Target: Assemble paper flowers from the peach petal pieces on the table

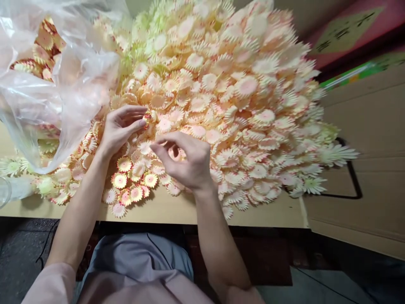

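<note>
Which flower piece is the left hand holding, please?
The red and yellow piece pinched by the left hand; others lie loose or in the bag.

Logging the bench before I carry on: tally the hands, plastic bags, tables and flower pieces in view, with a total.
Left hand and right hand: 2
Plastic bag: 1
Table: 1
Flower pieces: over 100, too overlapped for an exact count
Total: 4, plus the uncounted pieces
</note>
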Demonstrator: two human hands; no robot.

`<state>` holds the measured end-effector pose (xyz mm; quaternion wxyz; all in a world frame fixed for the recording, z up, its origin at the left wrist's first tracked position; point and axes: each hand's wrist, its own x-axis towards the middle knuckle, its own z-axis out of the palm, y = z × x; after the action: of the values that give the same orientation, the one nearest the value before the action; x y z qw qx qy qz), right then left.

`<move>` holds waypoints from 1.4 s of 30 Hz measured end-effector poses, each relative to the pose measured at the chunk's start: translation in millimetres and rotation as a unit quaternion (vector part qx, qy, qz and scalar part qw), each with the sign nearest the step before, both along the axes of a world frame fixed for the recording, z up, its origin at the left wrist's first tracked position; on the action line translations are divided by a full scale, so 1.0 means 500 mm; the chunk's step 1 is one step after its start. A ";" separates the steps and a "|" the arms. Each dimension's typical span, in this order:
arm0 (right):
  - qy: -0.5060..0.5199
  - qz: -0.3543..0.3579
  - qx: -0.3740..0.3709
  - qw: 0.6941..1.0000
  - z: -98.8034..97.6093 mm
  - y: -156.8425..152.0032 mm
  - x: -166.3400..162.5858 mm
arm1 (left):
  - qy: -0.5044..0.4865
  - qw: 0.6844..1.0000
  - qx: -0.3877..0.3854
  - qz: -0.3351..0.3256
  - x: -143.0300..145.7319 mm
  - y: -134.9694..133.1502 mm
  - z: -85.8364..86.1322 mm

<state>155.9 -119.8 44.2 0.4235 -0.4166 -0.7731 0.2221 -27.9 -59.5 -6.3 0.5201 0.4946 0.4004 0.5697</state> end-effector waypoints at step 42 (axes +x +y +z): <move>0.294 -0.031 -0.314 0.902 -0.118 0.137 -0.023 | -0.071 0.992 -0.001 0.105 -0.012 -0.008 0.002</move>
<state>144.5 -51.1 -14.8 0.4854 -0.4679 -0.4904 0.5522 -33.8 -63.4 -5.3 0.4855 0.4073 0.4125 0.6544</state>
